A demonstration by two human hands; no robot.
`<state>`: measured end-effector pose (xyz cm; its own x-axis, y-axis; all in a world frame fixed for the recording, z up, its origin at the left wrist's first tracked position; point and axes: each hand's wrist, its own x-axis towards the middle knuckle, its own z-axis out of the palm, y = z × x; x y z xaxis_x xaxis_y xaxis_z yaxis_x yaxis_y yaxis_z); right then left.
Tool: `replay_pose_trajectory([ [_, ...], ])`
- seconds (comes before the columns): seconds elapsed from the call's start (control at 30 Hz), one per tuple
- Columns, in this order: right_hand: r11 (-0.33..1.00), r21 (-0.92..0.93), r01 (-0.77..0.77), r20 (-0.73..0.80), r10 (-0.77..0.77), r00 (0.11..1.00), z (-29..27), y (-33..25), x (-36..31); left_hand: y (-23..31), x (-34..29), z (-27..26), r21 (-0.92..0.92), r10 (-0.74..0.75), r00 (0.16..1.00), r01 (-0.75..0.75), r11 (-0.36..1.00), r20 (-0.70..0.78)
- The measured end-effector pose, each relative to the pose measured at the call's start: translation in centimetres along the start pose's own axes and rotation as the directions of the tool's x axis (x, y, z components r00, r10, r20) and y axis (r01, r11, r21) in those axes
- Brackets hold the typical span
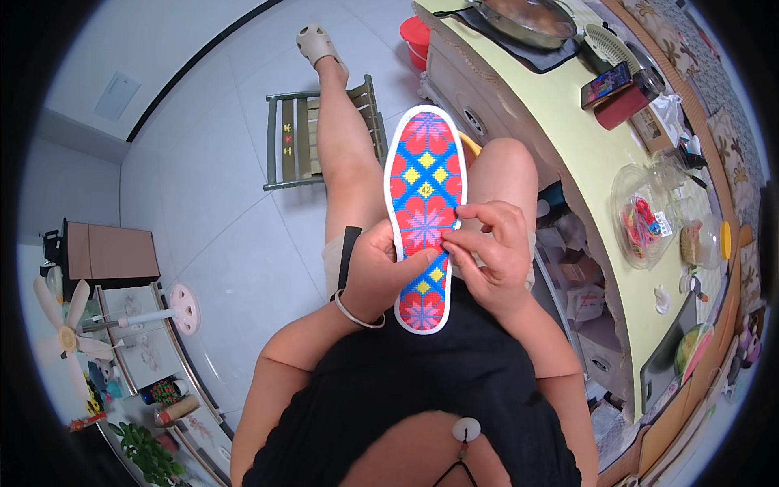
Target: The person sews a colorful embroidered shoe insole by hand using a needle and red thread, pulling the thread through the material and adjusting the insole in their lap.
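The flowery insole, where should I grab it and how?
Probably pinch the flowery insole by its rounded far end, thumb on top, coming from the far side: it's flat, and that end is free, while the left hand and right hand are closer in.

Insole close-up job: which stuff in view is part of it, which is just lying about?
Part of the job:
- patterned insole, held in the left grip, with the right grip at its edge
- possibly the colourful bundle in the clear dish; it looks thread-like

Just lying about:
- phone
- slatted stool
- fan
- red bucket
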<state>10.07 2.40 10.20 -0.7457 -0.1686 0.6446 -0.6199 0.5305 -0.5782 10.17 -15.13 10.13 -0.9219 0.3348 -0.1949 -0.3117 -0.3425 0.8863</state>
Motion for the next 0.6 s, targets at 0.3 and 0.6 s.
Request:
replay_pose_trajectory([
  [0.3, 0.981, -0.068, 0.181, 0.066, -0.176, 0.982, 0.4, 0.0, -0.5, -1.3, -0.4, -0.4, 0.03, -0.042, 0.999, 0.042, 0.999, 0.003],
  [0.6, 0.617, 0.757, -0.212, 0.023, 0.3, 0.954, -1.5, -2.7, -1.4, -0.5, 0.1, -0.1, 0.052, -0.016, 0.996, 0.021, 0.998, -0.088],
])
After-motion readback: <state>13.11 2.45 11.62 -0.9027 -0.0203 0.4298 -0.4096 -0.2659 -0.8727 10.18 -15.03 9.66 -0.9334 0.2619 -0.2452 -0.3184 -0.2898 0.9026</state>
